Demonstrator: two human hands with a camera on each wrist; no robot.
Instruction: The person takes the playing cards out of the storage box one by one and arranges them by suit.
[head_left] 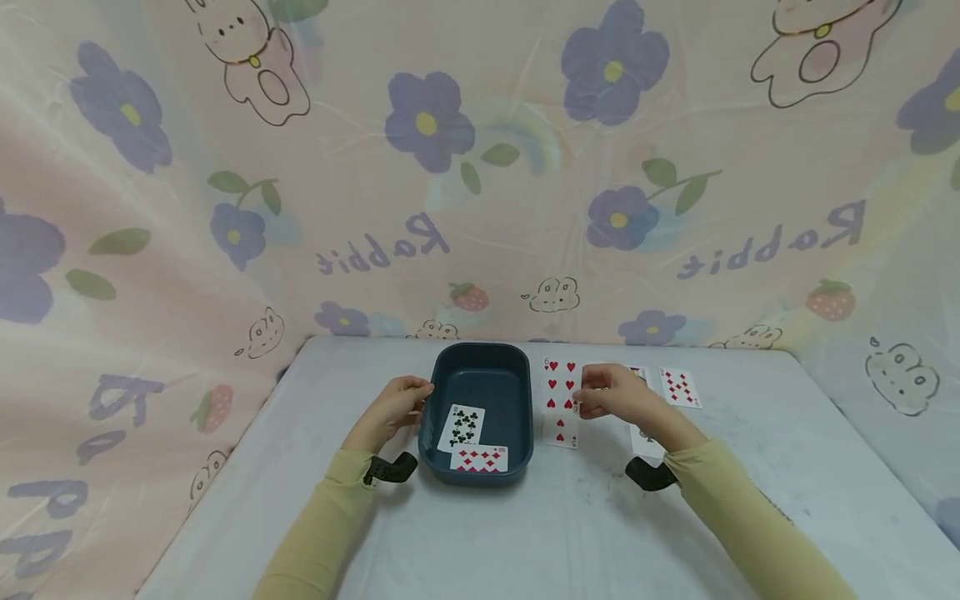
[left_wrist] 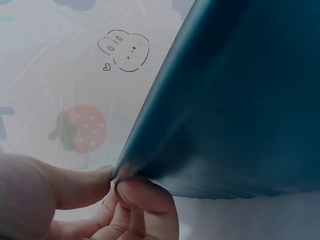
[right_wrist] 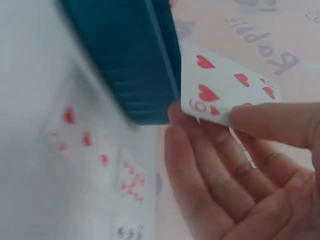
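Observation:
My left hand (head_left: 393, 408) pinches the left rim of a dark blue rectangular tub (left_wrist: 240, 110) between thumb and fingers. Inside the tub lie a clubs playing card (head_left: 463, 426) and a red diamonds card (head_left: 480, 457), which overlaps the clubs card's lower edge. Just right of the tub, my right hand (head_left: 611, 393) holds a six of hearts card (right_wrist: 220, 90), its thumb on the printed face and fingers behind. Below that card in the head view, another hearts card (head_left: 561, 434) shows in part.
A diamonds card (head_left: 680, 387) lies face up on the white table (head_left: 600, 542) at the back right. Partly hidden under my right forearm is a card with a black-marked face (head_left: 646, 443). A patterned curtain (head_left: 510, 217) hangs behind and beside the table.

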